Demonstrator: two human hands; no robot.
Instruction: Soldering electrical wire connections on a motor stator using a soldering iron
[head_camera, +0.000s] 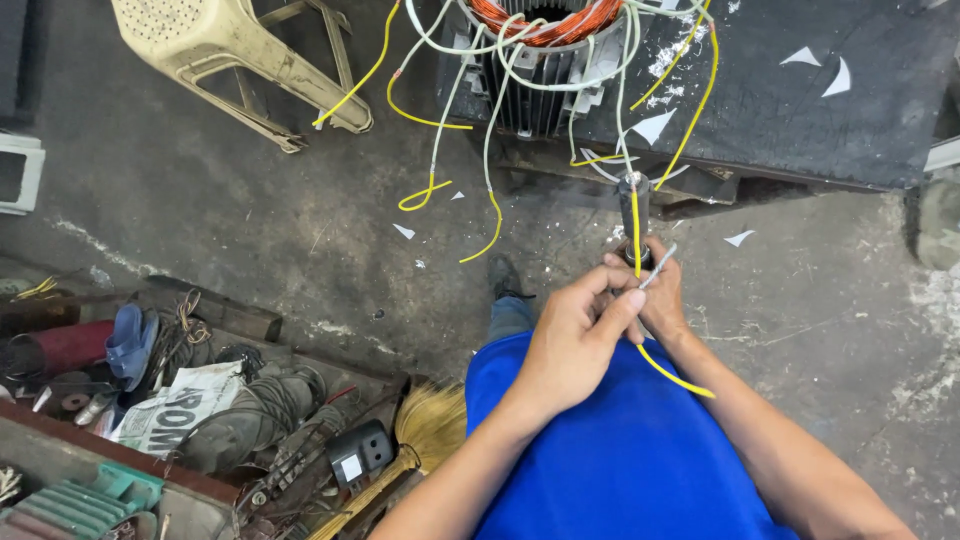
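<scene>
Pinched between the thumb and forefinger of the left hand (572, 335) was a short grey sleeve (658, 266), its grip pressed together around the tube, while the right hand (655, 290) closed its own grip around a yellow wire (636, 222) and held it taut, apparently so the sleeve could line up with the lead. That wire ran up past a dark tube (634, 200) toward a motor stator (545, 70) with copper windings, and its loose tail dropped below the right wrist over the person's blue shirt (620, 450). Both hands worked close together at chest height, just in front of the dark desk (800, 110) that carried the stator. Several sleeved leads, white and yellow, too tangled to count exactly, hung from the windings over the concrete floor (250, 220). Four white paper scraps lay on the desk, with a few more on the floor. One plastic stool (240, 60) lay tipped at upper left, and one straw broom (425, 430) rested beside a cluttered tray of tools and a folded newspaper (180, 405).
</scene>
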